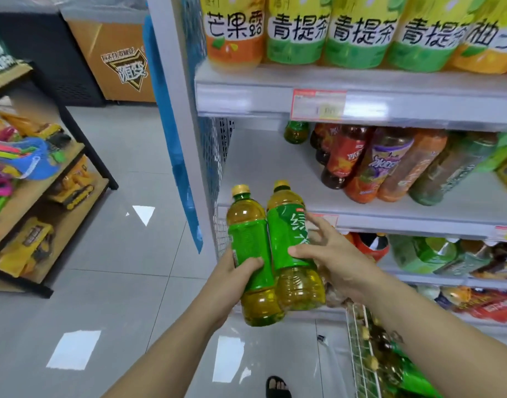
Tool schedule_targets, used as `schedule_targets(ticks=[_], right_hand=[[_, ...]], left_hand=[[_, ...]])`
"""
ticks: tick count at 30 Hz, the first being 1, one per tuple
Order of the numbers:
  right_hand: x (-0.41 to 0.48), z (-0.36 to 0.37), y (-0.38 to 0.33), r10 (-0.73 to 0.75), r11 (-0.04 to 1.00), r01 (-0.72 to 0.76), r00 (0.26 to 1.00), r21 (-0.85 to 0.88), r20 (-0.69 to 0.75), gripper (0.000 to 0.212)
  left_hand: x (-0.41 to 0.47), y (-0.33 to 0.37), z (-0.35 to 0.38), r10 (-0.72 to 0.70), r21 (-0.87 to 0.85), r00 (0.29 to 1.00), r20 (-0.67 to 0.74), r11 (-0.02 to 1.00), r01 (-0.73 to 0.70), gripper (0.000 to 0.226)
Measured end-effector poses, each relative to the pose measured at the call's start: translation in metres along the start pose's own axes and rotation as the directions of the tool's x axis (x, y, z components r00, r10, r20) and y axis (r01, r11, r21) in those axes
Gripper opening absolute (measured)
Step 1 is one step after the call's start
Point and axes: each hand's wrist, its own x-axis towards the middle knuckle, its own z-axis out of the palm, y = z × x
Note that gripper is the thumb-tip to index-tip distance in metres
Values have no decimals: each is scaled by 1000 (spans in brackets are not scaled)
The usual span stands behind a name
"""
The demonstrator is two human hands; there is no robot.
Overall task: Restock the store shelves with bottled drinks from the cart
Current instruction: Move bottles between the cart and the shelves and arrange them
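Note:
I hold two green-tea bottles with green labels and yellow caps upright, side by side, in front of the shelf unit. My left hand (235,271) grips the left bottle (248,242) around its label. My right hand (329,254) grips the right bottle (286,239), thumb across the label. Both sit just below the front edge of the middle shelf (261,165), whose left part is bare, with one green-tea bottle (296,132) at the back. The wire cart (364,349) at lower right holds more green bottles.
Red, purple and orange drink bottles (370,162) fill the middle shelf's right side. Large yellow-green bottles (355,33) stand on the top shelf. Lower shelves carry more drinks. A wooden toy rack (45,196) stands left across the tiled aisle. An orange freezer (117,58) is behind.

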Motion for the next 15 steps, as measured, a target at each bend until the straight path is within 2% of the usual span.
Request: schedule_targets(ticks=[2,4,5,6,8,9,12,15], right_hand=[[28,-10,-11,-92,982,83,994,-168,-52,79],[58,-14,-21,-214,913,175,975,-367,-67,85],[71,-14,-23,-270,882,219,960,-418,-68,86],[83,-12,-25,-323,864,260,943,-431,-79,87],[104,-7,-28,-432,820,330,893,-467,-126,84],[112,-4,-29,-485,792,360,861,-492,-151,82],[127,-1,-34,-587,732,408,784,-546,-201,74],[136,-2,-33,-645,681,445,741,-582,-188,68]], left_hand=[[30,18,5,39,4,997,-69,999,-38,43],[62,37,8,35,-5,988,-153,999,-36,83],[77,47,8,10,-31,986,-167,999,-16,90],[91,56,10,12,-58,987,-163,998,-22,82],[113,74,16,63,-60,984,-167,995,-74,50],[122,81,20,100,-45,976,-191,993,-111,43],[138,92,27,212,44,941,-266,977,-207,42],[148,96,23,235,57,921,-311,972,-229,35]])
